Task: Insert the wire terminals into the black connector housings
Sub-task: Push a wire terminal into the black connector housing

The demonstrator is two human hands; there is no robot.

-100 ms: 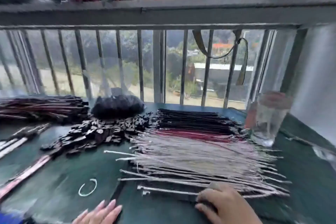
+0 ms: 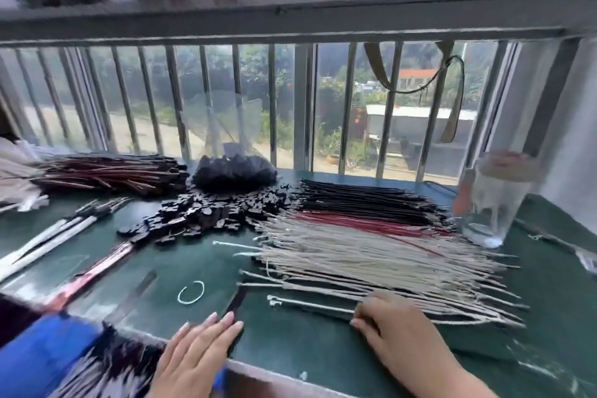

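**Bench state: hands at near edge, wires and housings laid out**

Far left: a bundle of dark red-brown wires (image 2: 109, 173) lies along the back of the green table (image 2: 549, 284). In front of it, a few white wires with dark ends (image 2: 55, 236) run diagonally toward the near left edge. Beside them lies a red-striped bundle (image 2: 97, 271), blurred.

Left of centre: the left hand (image 2: 197, 352) lies flat at the near edge, fingers straight and together, holding nothing. Its fingertips (image 2: 226, 320) touch a thin black strip (image 2: 234, 304). Just beyond sits a small white ring (image 2: 190, 291).

Centre: loose black housings (image 2: 206, 213) are spread in a heap, with a clear bag of more housings (image 2: 234, 171) behind them against the window bars (image 2: 300, 107).

Right of centre: a wide flat stack of wires, black wires (image 2: 365, 200) at the back, red wires (image 2: 365, 221) in the middle, pale wires (image 2: 371, 258) nearest. The right hand (image 2: 400, 333) rests on the near edge of the pale wires, fingers curled down onto the strands; cannot tell whether it grips one.

Right: a clear glass (image 2: 494, 200) stands beside the stack.
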